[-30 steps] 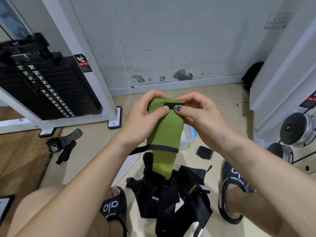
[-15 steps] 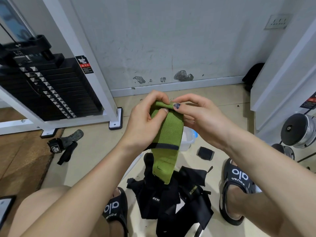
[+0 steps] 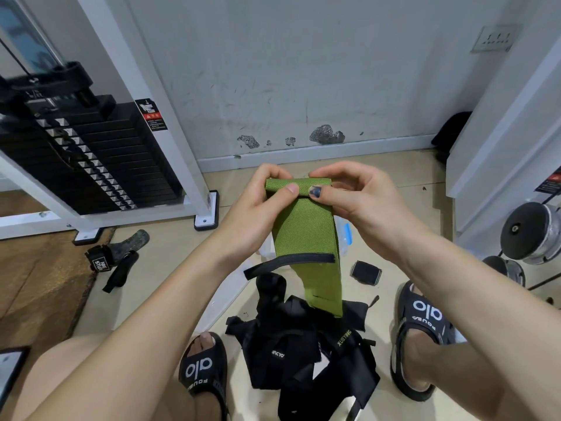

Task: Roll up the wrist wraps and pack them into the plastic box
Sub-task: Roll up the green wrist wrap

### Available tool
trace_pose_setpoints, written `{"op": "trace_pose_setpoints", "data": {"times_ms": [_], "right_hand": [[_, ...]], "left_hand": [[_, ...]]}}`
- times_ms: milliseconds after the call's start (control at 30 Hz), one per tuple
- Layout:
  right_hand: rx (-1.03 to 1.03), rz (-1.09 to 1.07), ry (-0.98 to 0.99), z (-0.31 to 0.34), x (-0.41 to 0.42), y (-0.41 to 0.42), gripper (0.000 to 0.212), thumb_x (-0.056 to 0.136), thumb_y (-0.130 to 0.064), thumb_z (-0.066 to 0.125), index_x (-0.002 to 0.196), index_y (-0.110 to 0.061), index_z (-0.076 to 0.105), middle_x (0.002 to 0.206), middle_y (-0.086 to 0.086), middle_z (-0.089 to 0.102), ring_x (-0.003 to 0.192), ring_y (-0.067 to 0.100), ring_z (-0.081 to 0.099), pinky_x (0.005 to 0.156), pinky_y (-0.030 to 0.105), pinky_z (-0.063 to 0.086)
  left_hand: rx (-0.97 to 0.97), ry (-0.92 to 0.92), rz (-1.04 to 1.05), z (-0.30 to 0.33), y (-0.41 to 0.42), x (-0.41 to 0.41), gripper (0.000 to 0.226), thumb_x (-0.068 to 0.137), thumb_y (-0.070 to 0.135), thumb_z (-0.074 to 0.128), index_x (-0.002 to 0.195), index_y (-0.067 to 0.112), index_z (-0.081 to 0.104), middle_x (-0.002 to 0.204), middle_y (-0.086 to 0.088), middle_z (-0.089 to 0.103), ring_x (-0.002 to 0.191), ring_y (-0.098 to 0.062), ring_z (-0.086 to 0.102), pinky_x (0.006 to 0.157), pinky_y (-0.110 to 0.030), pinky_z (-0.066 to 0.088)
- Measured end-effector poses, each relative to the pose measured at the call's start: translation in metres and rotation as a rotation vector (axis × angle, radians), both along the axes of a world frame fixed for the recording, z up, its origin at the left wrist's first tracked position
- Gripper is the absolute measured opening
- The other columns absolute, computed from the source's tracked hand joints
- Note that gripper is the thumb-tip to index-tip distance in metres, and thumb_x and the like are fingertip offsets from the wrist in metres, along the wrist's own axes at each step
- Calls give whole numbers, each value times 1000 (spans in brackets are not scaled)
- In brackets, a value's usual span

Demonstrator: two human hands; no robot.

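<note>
Both hands pinched the rolled top edge of a green wrist wrap held up above the floor.

The left hand [image 3: 258,214] and the right hand [image 3: 361,205] each gripped the green wrist wrap [image 3: 306,235] at its top, thumbs pressed on the small roll formed there, fingers curled behind it. The rest of the wrap hung down unrolled, with a black strap [image 3: 288,262] across it trailing to the left. Behind the wrap, the clear plastic box [image 3: 344,235] sat on the floor, mostly hidden. A pile of black wraps [image 3: 303,350] lay on the floor below, between two sandalled feet. A small black roll [image 3: 365,272] lay just right of the hanging wrap.
</note>
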State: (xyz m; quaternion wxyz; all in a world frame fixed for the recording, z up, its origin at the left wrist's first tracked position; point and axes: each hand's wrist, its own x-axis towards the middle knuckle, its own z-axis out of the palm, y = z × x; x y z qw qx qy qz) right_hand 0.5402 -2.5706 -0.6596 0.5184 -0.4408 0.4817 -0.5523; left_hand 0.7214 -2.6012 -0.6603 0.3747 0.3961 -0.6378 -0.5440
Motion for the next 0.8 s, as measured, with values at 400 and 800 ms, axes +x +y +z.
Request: {"op": "trace_pose_setpoints", "data": {"times_ms": [400, 800], "right_hand": [[84, 174, -10, 3, -7, 1, 25, 95, 0, 64, 119, -8, 69, 102, 16, 70, 92, 21, 72, 87, 33, 59], [4, 94, 65, -8, -4, -1, 16, 95, -3, 69, 109, -10, 73, 95, 11, 72, 89, 23, 69, 81, 39, 58]], "left_hand": [[-53, 100, -82, -3, -1, 3, 22, 101, -3, 57, 107, 18, 53, 87, -3, 59, 81, -17, 59, 73, -33, 51], [-3, -33, -136, 1, -1, 0, 25, 104, -2, 46, 109, 23, 47, 81, 0, 57, 75, -12, 56, 67, -24, 46]]}}
